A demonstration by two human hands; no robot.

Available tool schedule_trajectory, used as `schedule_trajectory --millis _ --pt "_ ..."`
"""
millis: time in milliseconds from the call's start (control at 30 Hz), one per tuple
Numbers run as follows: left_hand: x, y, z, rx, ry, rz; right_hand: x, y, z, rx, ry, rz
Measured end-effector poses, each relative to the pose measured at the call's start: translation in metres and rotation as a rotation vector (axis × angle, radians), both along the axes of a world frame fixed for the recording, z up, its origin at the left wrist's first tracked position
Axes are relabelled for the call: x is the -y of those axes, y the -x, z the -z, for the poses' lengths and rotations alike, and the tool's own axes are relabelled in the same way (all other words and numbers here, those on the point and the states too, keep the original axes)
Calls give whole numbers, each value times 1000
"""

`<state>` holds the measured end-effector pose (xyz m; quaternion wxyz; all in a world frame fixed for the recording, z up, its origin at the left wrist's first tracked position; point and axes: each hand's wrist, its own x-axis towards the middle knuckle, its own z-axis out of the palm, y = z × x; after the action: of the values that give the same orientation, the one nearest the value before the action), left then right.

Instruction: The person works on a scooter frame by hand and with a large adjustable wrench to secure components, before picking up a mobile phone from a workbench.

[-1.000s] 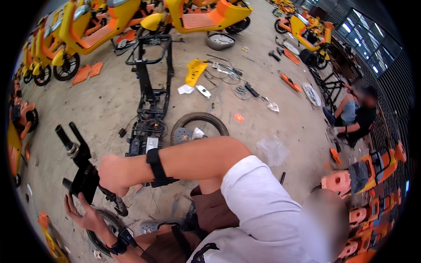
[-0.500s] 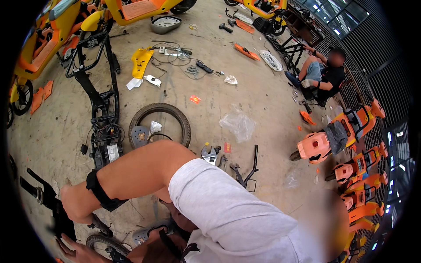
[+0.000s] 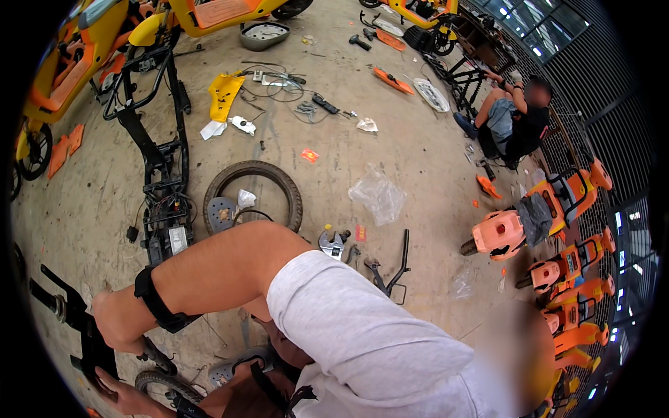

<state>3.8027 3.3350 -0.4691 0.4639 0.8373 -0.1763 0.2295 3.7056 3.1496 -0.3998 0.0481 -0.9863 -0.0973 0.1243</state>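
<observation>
Right hand (image 3: pixel 118 322) sits low at the left edge, reaching across the body, fist curled tight around a black handlebar assembly (image 3: pixel 83 334); a black wrist strap (image 3: pixel 159 303) wraps the forearm just behind it. The fingers are pressed together round the black part, knuckles up. Left hand (image 3: pixel 129 397) is directly below the right one, palm half open, fingertips touching the underside of the same black assembly; whether it actually grips cannot be told, since the lower rim cuts it off. A small black wheel (image 3: pixel 164 385) curves just to the right of the left hand, almost against it.

Up beyond the right forearm, a bare black frame (image 3: pixel 164 174) lies along the concrete floor (image 3: pixel 390 146), its wiring box closest to the wrist. Just right of that frame, a loose tyre (image 3: pixel 254 195) lies flat with a grey disc and a scrap of white inside it. Further right from the hands, past the grey sleeve (image 3: pixel 362 334), an adjustable wrench (image 3: pixel 333 244) and a bent black bar (image 3: pixel 398 268) rest on the floor, with a crumpled clear plastic bag (image 3: pixel 378 194) beyond them.

Well away at the top right, another person (image 3: pixel 512 122) sits among parts. Orange child seats (image 3: pixel 550 230) line the right side.
</observation>
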Motion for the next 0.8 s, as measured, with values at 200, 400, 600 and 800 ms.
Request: schedule_trajectory --millis 200,400,600,800 --pt "0 0 -2 -114 47 -7 -2 4 -3 20 17 2" --pt "3 -3 -2 -146 33 -10 3 3 2 54 41 -64" --pt "-21 -31 -13 -78 -84 189 2 5 7 328 52 -144" --pt "2 -9 -28 175 -140 299 14 21 -16 123 -16 -74"
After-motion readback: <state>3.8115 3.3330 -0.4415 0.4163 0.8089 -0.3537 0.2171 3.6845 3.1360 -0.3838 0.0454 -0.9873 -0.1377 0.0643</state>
